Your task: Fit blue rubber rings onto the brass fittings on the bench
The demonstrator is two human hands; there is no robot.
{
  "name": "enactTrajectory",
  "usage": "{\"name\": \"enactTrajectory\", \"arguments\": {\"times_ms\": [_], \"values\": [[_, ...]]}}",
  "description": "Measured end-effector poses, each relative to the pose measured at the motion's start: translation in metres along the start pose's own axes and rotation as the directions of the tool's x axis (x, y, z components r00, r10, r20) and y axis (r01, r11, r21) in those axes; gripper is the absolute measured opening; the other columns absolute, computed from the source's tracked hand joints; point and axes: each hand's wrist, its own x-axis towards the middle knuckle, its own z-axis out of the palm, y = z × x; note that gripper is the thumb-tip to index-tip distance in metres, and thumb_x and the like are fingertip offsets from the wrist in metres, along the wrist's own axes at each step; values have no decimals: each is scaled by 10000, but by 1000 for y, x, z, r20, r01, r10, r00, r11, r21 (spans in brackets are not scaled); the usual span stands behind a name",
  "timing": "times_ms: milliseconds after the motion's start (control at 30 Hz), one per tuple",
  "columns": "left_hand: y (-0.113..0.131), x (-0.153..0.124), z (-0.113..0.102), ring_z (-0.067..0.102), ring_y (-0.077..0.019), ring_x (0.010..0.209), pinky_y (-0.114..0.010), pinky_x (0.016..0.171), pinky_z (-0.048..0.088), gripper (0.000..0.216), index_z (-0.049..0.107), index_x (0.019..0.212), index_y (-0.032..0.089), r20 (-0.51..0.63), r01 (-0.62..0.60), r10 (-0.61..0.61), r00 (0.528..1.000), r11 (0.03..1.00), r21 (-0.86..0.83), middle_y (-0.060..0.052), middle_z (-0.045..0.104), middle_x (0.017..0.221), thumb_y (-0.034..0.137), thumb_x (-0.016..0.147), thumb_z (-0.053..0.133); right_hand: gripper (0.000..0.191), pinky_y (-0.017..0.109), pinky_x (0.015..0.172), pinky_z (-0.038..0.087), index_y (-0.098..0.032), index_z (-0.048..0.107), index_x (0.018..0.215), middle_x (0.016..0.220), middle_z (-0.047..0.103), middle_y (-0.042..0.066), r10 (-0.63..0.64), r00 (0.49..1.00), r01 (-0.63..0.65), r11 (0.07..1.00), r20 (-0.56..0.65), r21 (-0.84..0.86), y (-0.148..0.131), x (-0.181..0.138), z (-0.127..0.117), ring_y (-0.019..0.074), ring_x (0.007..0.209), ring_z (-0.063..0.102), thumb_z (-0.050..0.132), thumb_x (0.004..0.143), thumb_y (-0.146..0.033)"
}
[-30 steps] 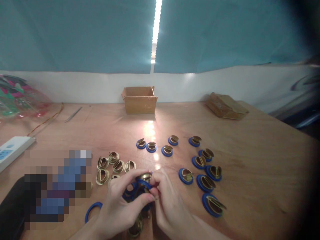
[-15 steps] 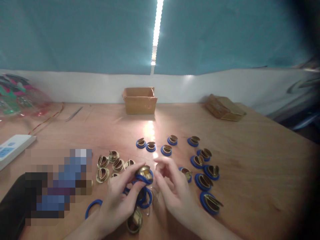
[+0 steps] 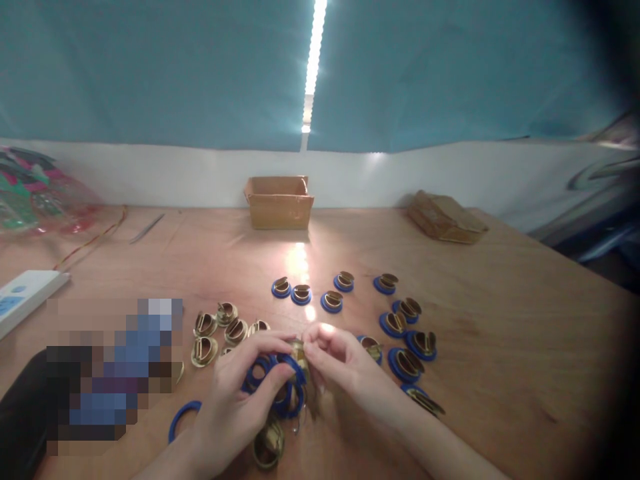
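My left hand [image 3: 239, 400] and my right hand [image 3: 345, 370] meet low in the middle of the wooden table [image 3: 500, 333]. Between their fingertips they pinch one brass fitting with a blue ring [image 3: 295, 360] around it. Loose blue rings [image 3: 280, 400] lie under the hands, and one more blue ring [image 3: 183, 417] lies to the left. Bare brass fittings [image 3: 220, 330] are grouped left of my hands. Fittings with blue rings on them [image 3: 400, 327] curve in an arc to the right and behind.
A small open cardboard box [image 3: 279, 200] and a brown packet [image 3: 445, 217] stand at the table's far edge. A white power strip [image 3: 25, 300], thin wires and tweezers [image 3: 146, 228] lie at the left. A blurred patch covers the near left.
My right hand came off the fitting half a second ago with fingers apart, and has now closed back onto it. My left hand lowered the fitting slightly.
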Motion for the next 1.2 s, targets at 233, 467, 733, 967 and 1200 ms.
{"name": "enactTrajectory", "arguments": {"times_ms": [233,467,733,967,1200], "values": [[3,0,-1,639,-197,1054,-324,873,516,101,586,905,232,-48,-38,38,998,999,-13,-49,656,1113,134,890,604,382,223,515,304,-185,511,773,591,460,-63,1,995,3,999,-102,33,-1,1,0,89,523,388,627,864,-538],[0,6,1,568,-260,1149,-419,949,446,48,593,892,227,11,-1,-2,1000,965,264,-86,587,1219,179,900,585,316,220,525,313,-179,544,823,620,468,-49,-53,948,67,997,-315,32,-2,3,-5,99,549,375,621,882,-480],[-7,13,0,583,-263,1111,-427,965,450,177,604,1095,214,0,-57,60,998,945,323,-93,660,1130,187,931,542,345,209,471,343,-201,522,771,583,445,-63,-160,921,113,982,-356,-150,-4,-1,10,95,496,393,613,879,-516],[-2,5,1,659,-211,1009,-327,882,504,241,615,1171,240,51,58,-67,996,987,149,-53,710,1104,237,987,459,122,255,581,457,-217,544,853,717,561,-8,-550,820,344,694,-159,-632,19,-9,18,143,631,547,486,961,-209],[-1,5,4,689,-208,967,-287,820,551,225,618,1155,226,77,139,-135,988,989,-48,-48,729,1070,288,972,503,124,268,629,488,-217,553,1007,827,637,18,-648,759,450,453,62,-769,17,-12,17,155,689,607,518,926,-129]]}}
